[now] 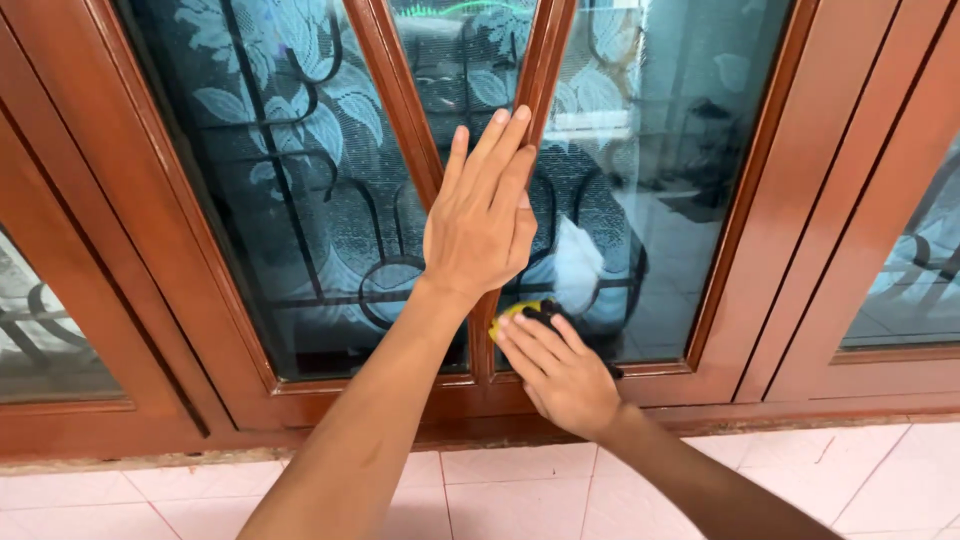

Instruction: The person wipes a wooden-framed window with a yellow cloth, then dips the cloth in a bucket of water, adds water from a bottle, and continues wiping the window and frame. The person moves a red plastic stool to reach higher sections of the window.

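My left hand (482, 215) lies flat, fingers together and stretched out, against the central wooden post (540, 70) of a brown-framed window. My right hand (556, 372) is lower, at the bottom left corner of the right glass pane (660, 150), fingers pressing a yellow and black sponge (527, 312) against the glass. Most of the sponge is hidden under my fingers. The left pane (290, 170) shows a leaf-patterned curtain and dark curved metal grille behind the glass.
Brown wooden frame (760, 230) surrounds both panes, with further framed panes at far left (40, 320) and far right (915, 270). A pale pink tiled sill (480, 490) runs below the window. Reflections show in the glass.
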